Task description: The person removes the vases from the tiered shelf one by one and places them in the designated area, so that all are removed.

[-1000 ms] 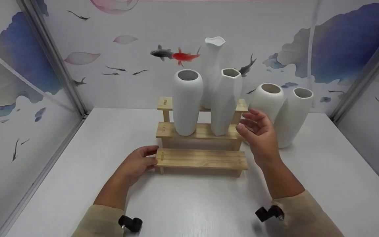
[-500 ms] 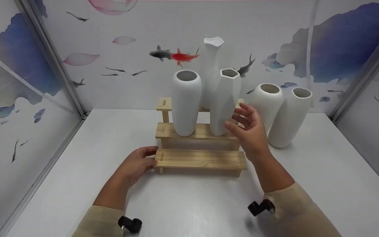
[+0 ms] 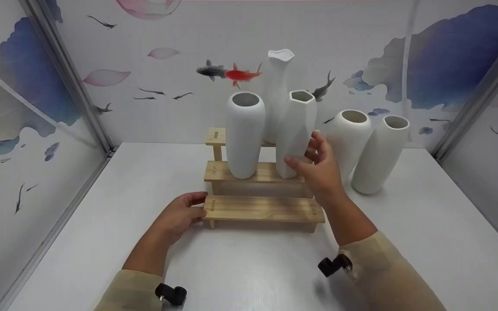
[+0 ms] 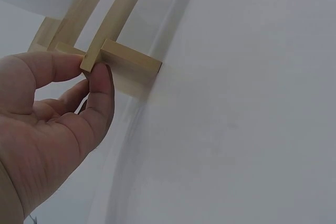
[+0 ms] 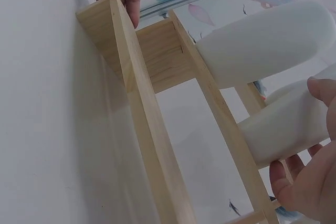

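Since half a second ago, the right hand has moved left and now has its thumb on the near face of a white faceted vase, fingers curled around its right side; how firmly it grips cannot be told. This vase stands upright on the middle step of a three-step wooden stand, towards the right. To the left and nearer, the left hand pinches the left end of the stand's lowest step between thumb and fingers. Just left of the faceted vase stands a smooth round-mouthed vase; behind, on the top step, is a taller wavy-rimmed vase, partly hidden. Right of the right hand, a wide vase and a slimmer vase stand close together; the hand covers part of the wide one. The stand rests on a white table.
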Demonstrator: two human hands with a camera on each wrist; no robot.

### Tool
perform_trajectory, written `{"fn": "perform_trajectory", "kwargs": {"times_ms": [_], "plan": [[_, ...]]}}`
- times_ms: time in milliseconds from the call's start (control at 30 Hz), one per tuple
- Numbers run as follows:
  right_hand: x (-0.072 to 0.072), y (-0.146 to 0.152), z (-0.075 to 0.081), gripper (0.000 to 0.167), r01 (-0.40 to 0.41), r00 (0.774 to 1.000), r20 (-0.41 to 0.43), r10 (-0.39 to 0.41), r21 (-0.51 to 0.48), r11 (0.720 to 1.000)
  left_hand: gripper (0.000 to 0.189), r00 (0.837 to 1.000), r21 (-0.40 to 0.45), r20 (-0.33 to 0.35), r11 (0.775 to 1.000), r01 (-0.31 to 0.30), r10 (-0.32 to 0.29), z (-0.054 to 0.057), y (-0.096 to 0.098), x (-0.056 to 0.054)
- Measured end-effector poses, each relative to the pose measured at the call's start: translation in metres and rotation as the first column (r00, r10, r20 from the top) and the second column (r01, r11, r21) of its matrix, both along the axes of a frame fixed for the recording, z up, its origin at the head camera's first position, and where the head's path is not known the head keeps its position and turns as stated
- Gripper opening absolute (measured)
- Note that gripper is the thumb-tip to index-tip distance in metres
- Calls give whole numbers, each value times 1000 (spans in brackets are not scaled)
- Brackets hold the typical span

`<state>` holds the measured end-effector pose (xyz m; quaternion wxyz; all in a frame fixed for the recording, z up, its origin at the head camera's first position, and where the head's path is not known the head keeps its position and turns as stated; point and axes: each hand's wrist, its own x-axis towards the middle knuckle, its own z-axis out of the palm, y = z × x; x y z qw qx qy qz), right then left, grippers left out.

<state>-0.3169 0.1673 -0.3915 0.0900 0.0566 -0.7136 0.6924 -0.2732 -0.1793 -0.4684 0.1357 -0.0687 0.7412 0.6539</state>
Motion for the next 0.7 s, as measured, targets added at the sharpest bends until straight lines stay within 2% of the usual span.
{"fn": "perform_trajectory", "kwargs": {"times_ms": [133, 433, 700], "plan": [[-2, -3, -2, 100, 7, 1000, -11, -7, 7, 1000, 55, 1000, 1, 3, 1000, 1, -1, 0, 0, 0], [-4, -9, -4, 98, 35, 999, -24, -35, 4, 999, 55, 1000, -13, 18, 1000, -13, 13, 0, 1, -1], [-3, -9, -4, 94, 35, 999, -40, -36, -20, 999, 57, 1000, -8, -2, 1000, 1, -1, 2, 1, 0]]}}
